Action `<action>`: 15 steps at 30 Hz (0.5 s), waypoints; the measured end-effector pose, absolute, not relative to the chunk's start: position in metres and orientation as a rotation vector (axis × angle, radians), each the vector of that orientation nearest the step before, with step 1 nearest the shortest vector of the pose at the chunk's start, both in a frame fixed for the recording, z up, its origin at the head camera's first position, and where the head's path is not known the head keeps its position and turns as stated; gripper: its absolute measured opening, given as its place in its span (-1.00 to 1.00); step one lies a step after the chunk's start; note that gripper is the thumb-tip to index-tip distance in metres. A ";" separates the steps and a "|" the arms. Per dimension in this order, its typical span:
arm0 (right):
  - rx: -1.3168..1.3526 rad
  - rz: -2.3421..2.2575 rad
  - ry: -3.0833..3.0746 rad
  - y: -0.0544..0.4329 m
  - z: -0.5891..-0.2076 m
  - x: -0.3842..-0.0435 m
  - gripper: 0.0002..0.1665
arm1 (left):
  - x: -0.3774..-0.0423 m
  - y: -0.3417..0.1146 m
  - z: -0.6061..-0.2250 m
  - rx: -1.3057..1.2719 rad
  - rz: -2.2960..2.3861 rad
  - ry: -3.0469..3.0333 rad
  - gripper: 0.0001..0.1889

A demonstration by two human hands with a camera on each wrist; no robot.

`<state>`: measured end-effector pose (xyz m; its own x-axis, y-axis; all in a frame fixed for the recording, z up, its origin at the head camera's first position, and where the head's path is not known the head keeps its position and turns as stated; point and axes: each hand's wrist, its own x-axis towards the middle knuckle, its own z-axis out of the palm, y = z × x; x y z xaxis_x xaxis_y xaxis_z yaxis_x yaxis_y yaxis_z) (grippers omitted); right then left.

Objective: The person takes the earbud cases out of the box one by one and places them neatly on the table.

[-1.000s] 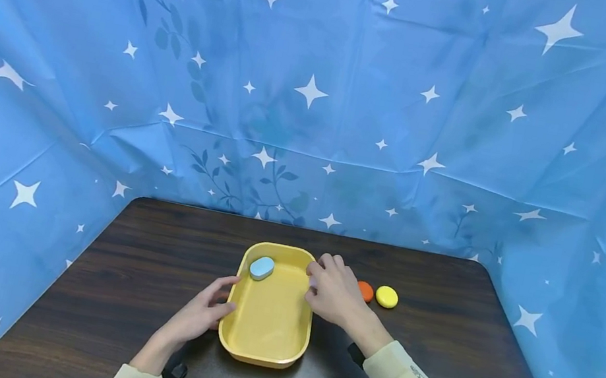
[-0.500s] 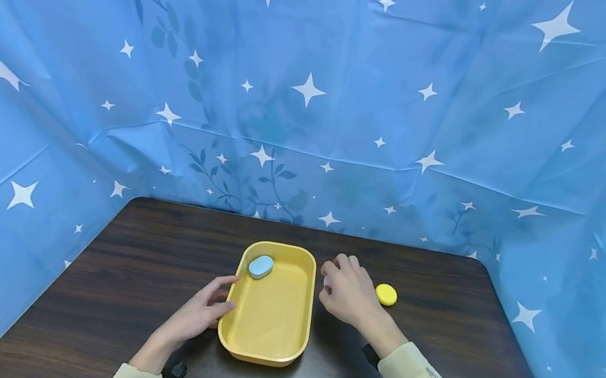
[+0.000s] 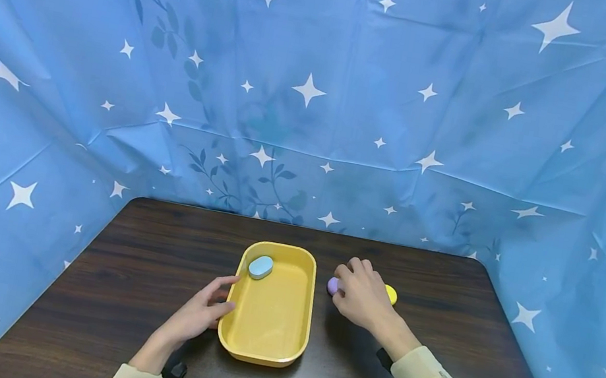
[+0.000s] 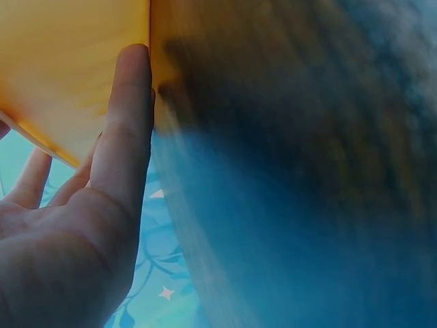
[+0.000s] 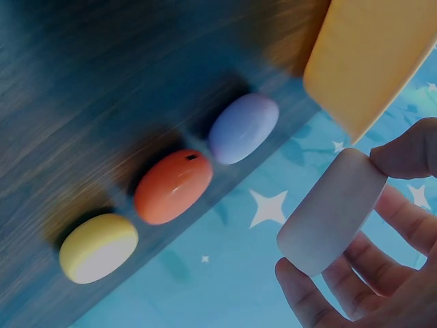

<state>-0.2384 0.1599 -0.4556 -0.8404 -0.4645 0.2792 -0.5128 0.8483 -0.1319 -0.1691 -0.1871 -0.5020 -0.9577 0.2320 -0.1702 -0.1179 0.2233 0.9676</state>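
Note:
My right hand is over the table, to the right of a yellow tray. Between thumb and fingertips it pinches a pale, whitish rounded block, clearest in the right wrist view. A purple oval piece, an orange one and a yellow one lie in a row on the table beside that hand. In the head view, the hand hides the orange piece. A light blue oval piece sits in the tray's far left corner. My left hand touches the tray's left rim with fairly straight fingers.
The dark wooden table ends at a blue curtain with white stars, which also hangs at both sides. The tray stands near the middle of the table, between both hands.
My right hand has moved right, from over the tray's right rim to beside it, holding the pale block. It now covers the orange piece. My left hand and the tray stay put.

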 end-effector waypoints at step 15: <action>0.700 0.267 -2.793 0.186 -0.468 -0.242 -0.74 | -0.170 -0.188 -0.503 0.125 1.810 2.207 -0.41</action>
<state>-0.2421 0.1858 -0.4676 -0.8535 -0.4378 0.2827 -0.4834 0.8677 -0.1160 -0.1696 -0.1881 -0.5029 -0.9559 0.2441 -0.1631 -0.1121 0.2099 0.9713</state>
